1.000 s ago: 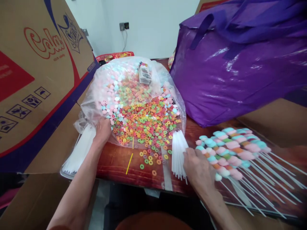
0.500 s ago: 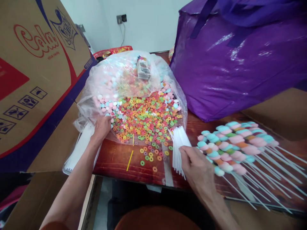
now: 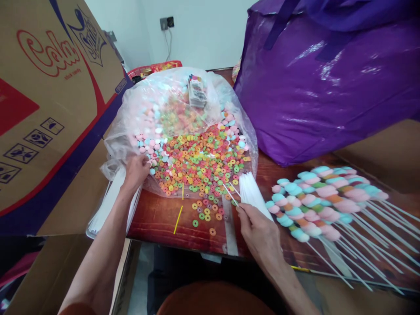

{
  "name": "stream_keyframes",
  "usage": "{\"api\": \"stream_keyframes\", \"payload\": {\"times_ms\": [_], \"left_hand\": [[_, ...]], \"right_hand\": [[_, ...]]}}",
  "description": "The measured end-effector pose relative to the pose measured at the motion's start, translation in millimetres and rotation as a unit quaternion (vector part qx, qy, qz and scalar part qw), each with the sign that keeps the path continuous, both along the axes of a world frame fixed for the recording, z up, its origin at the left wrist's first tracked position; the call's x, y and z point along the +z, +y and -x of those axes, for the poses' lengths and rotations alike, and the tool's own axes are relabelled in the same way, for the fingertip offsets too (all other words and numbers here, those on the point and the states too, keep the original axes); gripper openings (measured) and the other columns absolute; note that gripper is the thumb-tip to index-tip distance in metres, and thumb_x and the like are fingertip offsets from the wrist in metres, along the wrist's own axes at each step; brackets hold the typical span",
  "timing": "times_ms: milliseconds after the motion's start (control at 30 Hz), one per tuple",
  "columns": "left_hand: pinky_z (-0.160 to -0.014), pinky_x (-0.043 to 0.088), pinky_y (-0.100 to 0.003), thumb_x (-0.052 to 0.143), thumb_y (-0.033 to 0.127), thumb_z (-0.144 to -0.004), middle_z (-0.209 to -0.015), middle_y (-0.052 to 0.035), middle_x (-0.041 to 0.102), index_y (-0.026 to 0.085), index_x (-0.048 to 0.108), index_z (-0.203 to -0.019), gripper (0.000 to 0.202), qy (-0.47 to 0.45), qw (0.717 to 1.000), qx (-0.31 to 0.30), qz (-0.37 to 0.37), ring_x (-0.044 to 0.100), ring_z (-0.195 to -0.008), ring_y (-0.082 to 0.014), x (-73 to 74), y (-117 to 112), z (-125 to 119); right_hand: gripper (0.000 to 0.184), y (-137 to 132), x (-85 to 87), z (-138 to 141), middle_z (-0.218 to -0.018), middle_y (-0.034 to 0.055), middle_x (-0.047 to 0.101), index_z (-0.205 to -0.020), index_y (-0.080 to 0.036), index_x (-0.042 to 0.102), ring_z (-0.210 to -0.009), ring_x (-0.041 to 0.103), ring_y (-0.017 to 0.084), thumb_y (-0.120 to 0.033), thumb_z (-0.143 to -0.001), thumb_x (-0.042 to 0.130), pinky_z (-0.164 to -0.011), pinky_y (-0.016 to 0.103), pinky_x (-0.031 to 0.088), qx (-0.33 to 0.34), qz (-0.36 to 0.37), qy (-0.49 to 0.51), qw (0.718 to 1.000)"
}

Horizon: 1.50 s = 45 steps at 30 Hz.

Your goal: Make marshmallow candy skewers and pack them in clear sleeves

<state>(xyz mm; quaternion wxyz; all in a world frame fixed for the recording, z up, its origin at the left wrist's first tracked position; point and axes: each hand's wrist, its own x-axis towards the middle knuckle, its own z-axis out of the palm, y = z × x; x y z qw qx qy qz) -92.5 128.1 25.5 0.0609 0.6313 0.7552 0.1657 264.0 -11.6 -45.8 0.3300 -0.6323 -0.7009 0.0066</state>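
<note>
Right hand (image 3: 260, 232): fingers drawn narrow, thumb and forefinger pinching a thin white stick (image 3: 230, 194) near its lower end. Its free length slants up and left from the fingertips, over the edge of the candy rings (image 3: 197, 164). Held that low, nearly the whole stick is bare; probably the reason for the grip. A second white tip shows just beside it; cannot tell whether these fingers hold that too.

Just beyond the same fingers, touching or nearly so, a stick bundle (image 3: 254, 192) lies lengthwise, likely put there for a short reach.

Left hand (image 3: 134, 174): fingers curled, tips narrow, at the near left edge of the marshmallows (image 3: 149, 145). Whether a piece is pinched cannot be told; the hand hides it. Below its wrist, more white sticks (image 3: 110, 201) in a clear tray (image 3: 90, 235), perhaps a reserve.

Between the two hands, the rings spread on a plastic bag (image 3: 113, 151), some spilled onto the table (image 3: 151, 227). The bag seems to serve as a liner, pieces loose and central, within reach of either hand.

Right of the right fingers, well apart from the loose pieces: loaded skewers (image 3: 318, 199), heads toward the hand, bare ends away, presumably so the coloured parts lie together.
</note>
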Motion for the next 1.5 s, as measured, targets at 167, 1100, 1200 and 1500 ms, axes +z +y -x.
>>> {"api": "stream_keyframes", "payload": {"times_ms": [167, 1100, 1200, 1500], "left_hand": [[-0.064, 0.050, -0.027, 0.054, 0.023, -0.075, -0.079, -0.0066, 0.073, 0.007, 0.071, -0.104, 0.037, -0.166, 0.986, -0.018, -0.013, 0.066, -0.068, -0.0190, -7.1, 9, 1], [-0.087, 0.048, -0.034, 0.044, 0.013, -0.087, -0.101, -0.0105, 0.067, 0.017, 0.065, -0.107, 0.030, -0.015, 0.993, -0.076, -0.085, 0.062, -0.096, -0.0235, -22.0, -27, -53], [-0.089, 0.048, -0.033, 0.045, 0.014, -0.086, -0.101, -0.0088, 0.069, 0.018, 0.068, -0.106, 0.030, -0.085, 0.987, -0.088, -0.103, 0.064, -0.095, -0.0216, -28.8, -38, -58], [-0.089, 0.048, -0.037, 0.048, 0.024, -0.088, -0.101, -0.0114, 0.073, 0.014, 0.071, -0.108, 0.033, -0.150, 0.983, 0.026, -0.106, 0.065, -0.093, -0.0240, -25.6, -15, -46]], "right_hand": [[0.039, -1, -0.2, 3, -0.082, 0.0095, 0.075, -0.094, -0.016, 0.072, -0.066, 0.068, 0.021, -0.034, -0.103, 0.038, -0.060, 0.029, 0.046, -0.012, 0.005, -0.001, 1.000], [0.023, 6, 22.8, 25, -0.088, 0.0065, 0.075, -0.095, -0.019, 0.069, -0.078, 0.070, 0.019, -0.027, -0.099, 0.048, -0.073, 0.028, 0.052, 0.065, -0.007, 0.128, 0.990], [0.021, 14, 33.4, 45, -0.087, 0.0060, 0.074, -0.096, -0.020, 0.068, -0.079, 0.070, 0.019, -0.026, -0.099, 0.048, -0.074, 0.028, 0.053, 0.122, 0.016, 0.167, 0.978], [0.018, 69, 49.1, 132, -0.090, 0.0055, 0.070, -0.097, -0.021, 0.070, -0.080, 0.064, 0.020, -0.015, -0.090, 0.054, -0.075, 0.031, 0.048, 0.196, 0.086, 0.182, 0.960]]}}
